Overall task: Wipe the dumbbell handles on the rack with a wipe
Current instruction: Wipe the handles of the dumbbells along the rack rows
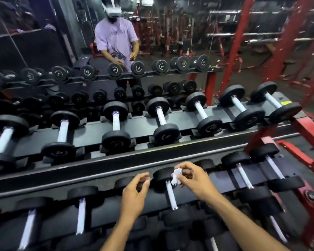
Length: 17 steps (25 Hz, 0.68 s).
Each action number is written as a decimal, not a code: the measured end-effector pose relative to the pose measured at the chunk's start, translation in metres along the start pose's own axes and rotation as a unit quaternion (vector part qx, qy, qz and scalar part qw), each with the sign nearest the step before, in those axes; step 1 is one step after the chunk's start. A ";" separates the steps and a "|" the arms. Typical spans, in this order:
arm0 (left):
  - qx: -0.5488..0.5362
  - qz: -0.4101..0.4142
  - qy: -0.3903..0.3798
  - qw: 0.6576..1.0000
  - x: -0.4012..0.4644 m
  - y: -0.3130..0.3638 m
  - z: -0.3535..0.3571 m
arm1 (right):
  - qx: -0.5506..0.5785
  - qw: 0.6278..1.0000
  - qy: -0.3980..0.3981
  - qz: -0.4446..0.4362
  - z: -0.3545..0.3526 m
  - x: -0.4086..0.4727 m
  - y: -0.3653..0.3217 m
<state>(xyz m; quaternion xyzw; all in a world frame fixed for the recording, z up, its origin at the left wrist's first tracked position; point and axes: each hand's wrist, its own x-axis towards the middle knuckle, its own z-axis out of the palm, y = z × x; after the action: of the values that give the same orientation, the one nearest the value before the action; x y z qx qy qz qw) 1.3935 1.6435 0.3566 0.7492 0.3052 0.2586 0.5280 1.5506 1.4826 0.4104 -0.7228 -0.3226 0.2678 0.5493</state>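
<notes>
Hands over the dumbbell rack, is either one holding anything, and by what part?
The right hand pinches a crumpled white wipe at its top edge. The left hand holds nothing.

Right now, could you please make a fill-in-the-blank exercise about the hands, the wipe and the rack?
1. The white wipe is pinched by the ____ hand.
2. The left hand holds ____.
3. The frame of the rack is painted ____.
4. The wipe is above a dumbbell handle on the ____ tier of the rack.

Missing words: right; nothing; red; lower

Narrow gaps between dumbbells (171,194)
</notes>
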 end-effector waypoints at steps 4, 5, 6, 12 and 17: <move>-0.056 -0.055 -0.071 0.994 -0.059 0.020 0.013 | -0.083 0.995 -0.042 -0.043 0.009 -0.025 0.010; -0.065 -0.060 -0.079 0.993 -0.069 0.026 0.016 | -0.090 0.994 -0.051 -0.047 0.010 -0.029 0.010; -0.067 -0.064 -0.078 0.993 -0.080 0.031 0.017 | -0.078 0.993 -0.070 -0.049 0.012 -0.032 0.009; -0.049 -0.109 0.022 0.993 -0.126 0.037 0.014 | 0.036 0.984 -0.174 -0.028 0.033 -0.049 0.018; -0.043 -0.117 0.101 0.987 -0.148 0.024 0.003 | -0.002 0.980 -0.189 -0.063 0.052 -0.050 0.018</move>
<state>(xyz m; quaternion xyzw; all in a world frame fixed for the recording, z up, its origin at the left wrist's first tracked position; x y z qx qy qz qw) 1.2999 1.5273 0.3684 0.6548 0.4311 0.2826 0.5527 1.4832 1.4735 0.3817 -0.6382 -0.4660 0.3643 0.4927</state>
